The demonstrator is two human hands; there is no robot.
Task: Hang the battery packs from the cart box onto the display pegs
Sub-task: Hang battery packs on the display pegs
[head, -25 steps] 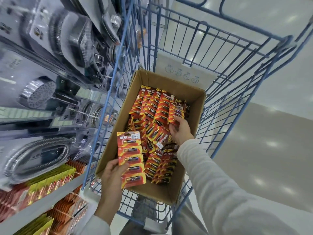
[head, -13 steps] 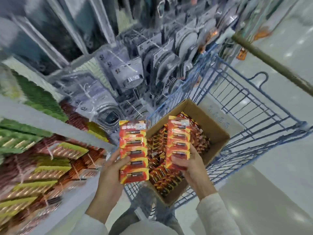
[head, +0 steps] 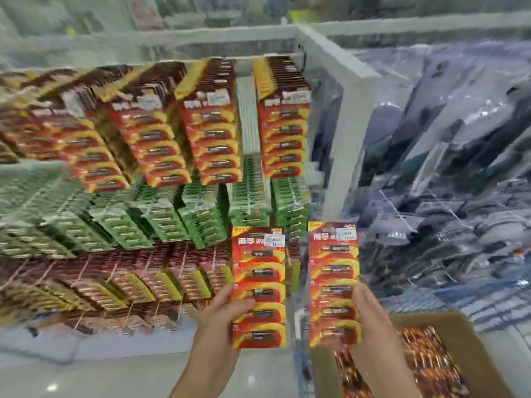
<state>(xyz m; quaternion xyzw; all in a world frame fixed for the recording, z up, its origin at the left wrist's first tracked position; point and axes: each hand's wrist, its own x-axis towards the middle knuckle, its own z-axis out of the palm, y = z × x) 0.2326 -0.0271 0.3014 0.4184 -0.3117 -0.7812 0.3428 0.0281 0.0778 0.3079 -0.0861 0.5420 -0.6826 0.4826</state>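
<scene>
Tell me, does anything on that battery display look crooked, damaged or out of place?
Nothing stands out. The red packs on the top row and the green packs below hang in tidy columns. The left hand and right hand each hold a red strip upright. The picture is blurred, so small damage could not be seen.

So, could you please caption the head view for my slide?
Each hand, left and right, raises a red battery strip toward stocked pegs.

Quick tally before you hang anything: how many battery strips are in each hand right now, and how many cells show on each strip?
Strip in left hand: 1 red strip, 5 cells showing
Strip in right hand: 1 red strip, 5 cells showing
Total: 2 strips, 10 cells. There could be more strips stacked behind either one; the head view cannot show that.
</scene>
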